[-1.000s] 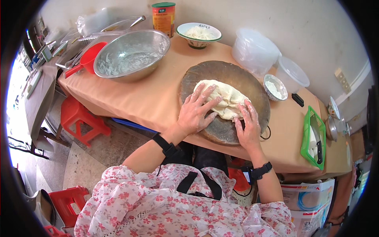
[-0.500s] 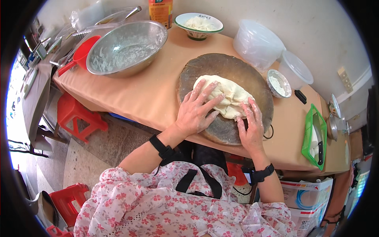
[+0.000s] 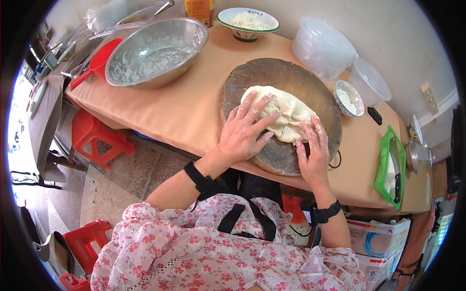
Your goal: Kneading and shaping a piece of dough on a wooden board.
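Observation:
A pale, folded lump of dough lies on a round wooden chopping board near the table's front edge. My left hand rests on its left end, with floury fingers spread over the top. At the right end, my right hand touches the dough with its fingertips, thumb apart from the fingers. Neither hand is wrapped round it. The dough's underside and the parts beneath my fingers are hidden.
A floury steel basin and a red dipper stand at the left. Behind the board are a bowl of white shreds and clear plastic tubs. To the right sit a flour bowl and a green basket holding a knife.
The whole view has shifted slightly. Both hands stay on the dough in nearly the same pose, and its shape looks almost unchanged.

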A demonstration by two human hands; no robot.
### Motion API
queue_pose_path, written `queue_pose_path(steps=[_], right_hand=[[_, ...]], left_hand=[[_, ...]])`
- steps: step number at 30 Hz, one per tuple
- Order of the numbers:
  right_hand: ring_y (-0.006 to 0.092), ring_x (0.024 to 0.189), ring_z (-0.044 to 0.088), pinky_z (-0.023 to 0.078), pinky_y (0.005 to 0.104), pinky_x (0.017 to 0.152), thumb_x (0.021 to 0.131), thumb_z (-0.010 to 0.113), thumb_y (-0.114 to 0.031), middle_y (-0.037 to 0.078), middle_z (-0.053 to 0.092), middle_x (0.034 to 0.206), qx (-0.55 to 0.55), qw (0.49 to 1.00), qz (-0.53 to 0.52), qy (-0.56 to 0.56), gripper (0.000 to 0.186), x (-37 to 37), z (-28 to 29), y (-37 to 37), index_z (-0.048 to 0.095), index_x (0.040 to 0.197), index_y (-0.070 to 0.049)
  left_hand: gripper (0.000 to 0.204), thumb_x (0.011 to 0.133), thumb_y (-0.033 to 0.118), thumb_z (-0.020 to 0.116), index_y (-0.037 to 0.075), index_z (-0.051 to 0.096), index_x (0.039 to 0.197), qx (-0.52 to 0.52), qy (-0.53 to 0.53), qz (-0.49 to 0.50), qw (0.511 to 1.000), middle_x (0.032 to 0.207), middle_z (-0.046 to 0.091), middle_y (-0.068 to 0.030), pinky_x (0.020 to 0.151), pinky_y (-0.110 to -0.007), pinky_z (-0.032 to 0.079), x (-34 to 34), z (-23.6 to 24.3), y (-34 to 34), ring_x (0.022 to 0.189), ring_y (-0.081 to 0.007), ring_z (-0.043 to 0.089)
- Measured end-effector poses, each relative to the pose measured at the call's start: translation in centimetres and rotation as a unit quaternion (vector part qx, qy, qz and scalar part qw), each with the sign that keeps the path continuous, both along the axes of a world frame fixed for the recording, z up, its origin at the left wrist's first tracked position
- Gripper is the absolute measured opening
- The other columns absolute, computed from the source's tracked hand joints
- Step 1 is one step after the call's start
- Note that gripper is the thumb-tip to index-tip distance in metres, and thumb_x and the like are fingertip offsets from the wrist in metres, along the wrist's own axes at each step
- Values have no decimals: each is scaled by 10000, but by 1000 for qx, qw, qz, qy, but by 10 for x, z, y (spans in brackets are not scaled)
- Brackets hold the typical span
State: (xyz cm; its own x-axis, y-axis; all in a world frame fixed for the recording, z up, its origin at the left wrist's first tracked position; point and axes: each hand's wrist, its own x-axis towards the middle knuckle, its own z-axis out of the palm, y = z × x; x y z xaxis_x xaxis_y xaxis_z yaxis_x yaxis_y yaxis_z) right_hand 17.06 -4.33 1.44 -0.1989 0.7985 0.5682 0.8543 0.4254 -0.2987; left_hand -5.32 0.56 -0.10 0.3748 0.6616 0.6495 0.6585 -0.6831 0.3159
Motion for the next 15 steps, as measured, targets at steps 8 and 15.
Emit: queue_pose_path(steps=[8, 15], right_hand=[[355, 1312, 431, 378, 455, 1070, 867, 642, -115, 159, 446, 1428, -1, 1000, 4, 5, 469, -1, 1, -1, 543, 1323, -81], [360, 1314, 430, 381, 451, 1069, 873, 638, -115, 161, 444, 1429, -2, 1000, 2, 0, 470, -1, 0, -1, 536, 1330, -81]], left_hand=[[605, 716, 213, 740, 267, 593, 1301, 11, -7, 2, 1000, 1498, 400, -64, 1020, -487, 407, 0, -2, 0, 1390, -355, 339], [609, 705, 206, 748, 265, 599, 1293, 13, -8, 3, 1000, 1489, 414, -66, 1016, -484, 410, 0, -1, 1, 1383, -352, 350]])
